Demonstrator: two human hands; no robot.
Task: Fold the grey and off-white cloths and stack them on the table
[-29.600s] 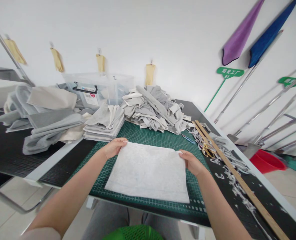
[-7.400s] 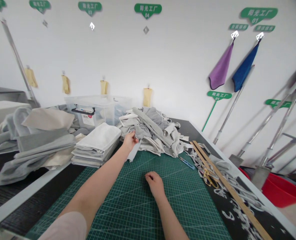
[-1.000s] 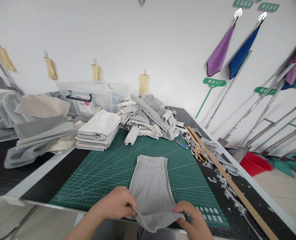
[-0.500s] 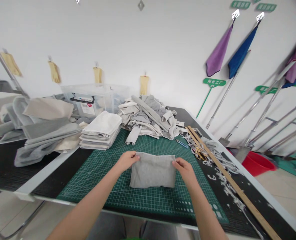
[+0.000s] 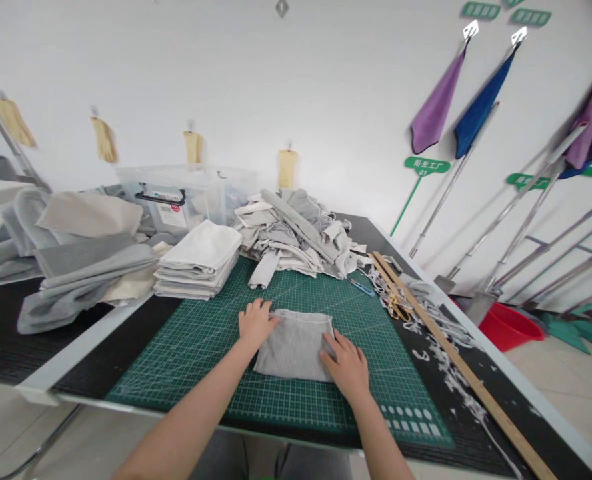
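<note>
A grey piece of cloth [image 5: 295,350], roughly rectangular, lies on the green cutting mat [image 5: 176,373] in front of me. My left hand [image 5: 257,325] rests at its upper left corner, the thumb on the fabric and the other fingers apart on the mat side. On the right edge of the cloth lies my right hand [image 5: 346,363], open, with fingers spread over fabric and mat. Neither hand grips the cloth. Beyond it is a heap of grey and beige cloth pieces [image 5: 301,233], with a neat stack of folded cloths [image 5: 196,260] to its left.
Larger grey fabric [image 5: 91,260] is piled at the left, before a clear plastic box [image 5: 176,193]. Along the right run a wooden strip [image 5: 456,363], yellow-handled scissors [image 5: 397,309], a blue cutter [image 5: 361,287] and white scraps. A red bucket [image 5: 511,327] stands beyond the table.
The cloth, earlier held up by its upper corners, now lies lower and flatter on the mat. My right hand has let go of its corner, shifted left and down, and spread its fingers.
</note>
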